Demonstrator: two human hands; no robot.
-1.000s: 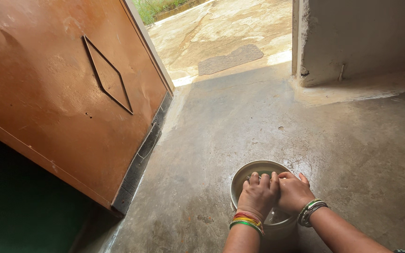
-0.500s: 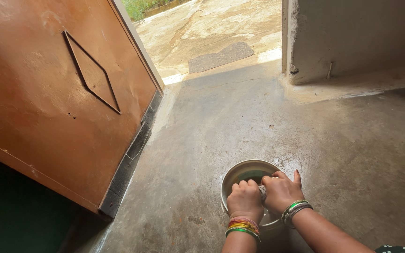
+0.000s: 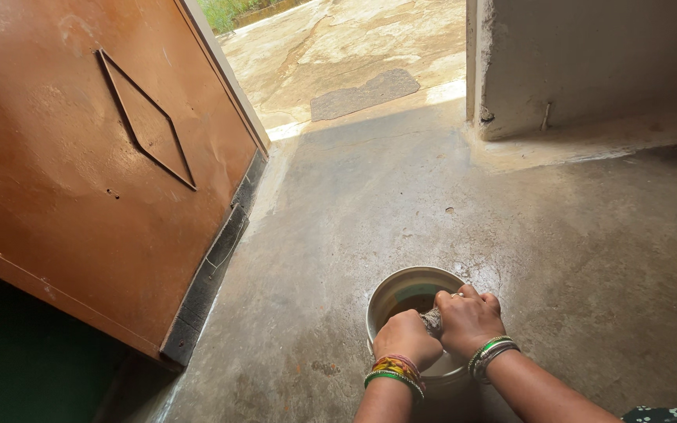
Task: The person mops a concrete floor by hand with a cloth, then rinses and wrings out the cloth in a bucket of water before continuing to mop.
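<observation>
- Your left hand (image 3: 407, 338) and right hand (image 3: 468, 319), fingers clenched, grip a grey cloth (image 3: 432, 319) — mostly hidden.
- The bucket (image 3: 401, 283), lower centre of the frame — near rim covered, contents murky.

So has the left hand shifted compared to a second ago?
Yes. The left hand has drawn back toward the near rim of the bucket and closed into a fist around the cloth, beside the right hand.

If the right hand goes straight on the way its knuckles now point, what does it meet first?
Most likely the left hand. The right hand is a fist aimed leftward over the bucket, and only the twisted grey cloth both hands grip lies between them. Depth is unclear.
</observation>
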